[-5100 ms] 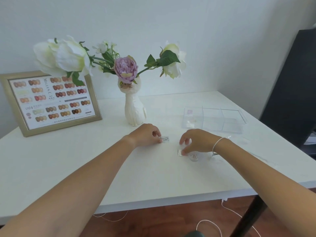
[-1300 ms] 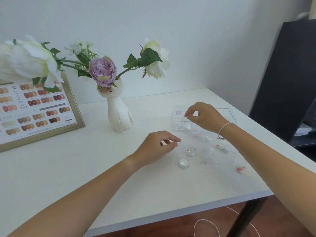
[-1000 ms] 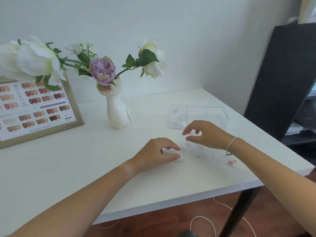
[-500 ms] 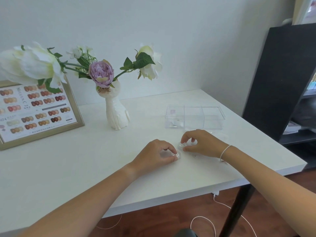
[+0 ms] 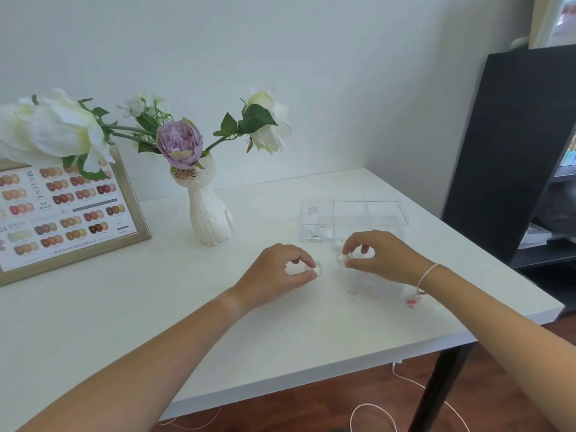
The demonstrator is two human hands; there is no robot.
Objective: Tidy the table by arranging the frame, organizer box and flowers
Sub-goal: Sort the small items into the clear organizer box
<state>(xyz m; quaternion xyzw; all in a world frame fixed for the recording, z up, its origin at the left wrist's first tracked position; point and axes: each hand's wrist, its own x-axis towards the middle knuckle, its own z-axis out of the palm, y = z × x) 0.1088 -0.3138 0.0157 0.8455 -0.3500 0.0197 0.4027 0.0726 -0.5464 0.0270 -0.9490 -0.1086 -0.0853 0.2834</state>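
**A:** Where does everything sit?

**B:** The clear organizer box [image 5: 353,221] is right of centre on the white tabletop [image 5: 124,313], lidless and split into three compartments. The gold picture frame [image 5: 67,213] leans at the left edge of the picture, and the flowers [image 5: 179,143] stand in a white cat-shaped vase [image 5: 210,213] between the two.

**A:** And the hands?

**B:** Both are busy. The left hand [image 5: 277,275] pinches a small clear jar [image 5: 311,269] against the tabletop; the right hand [image 5: 383,257] pinches another small clear jar [image 5: 344,257] just in front of the box. A few tiny red bits [image 5: 411,303] lie by the right wrist.

**A:** How will those jars handle?

**B:** Light, hard and slick, I'd judge, so likely to squirt out of a loose pinch. Thumb and forefinger across the sides seems best. The box looks rigid but thin-walled; take it by its two short ends. The vase looks top-heavy, so I'd hold it low around the body.
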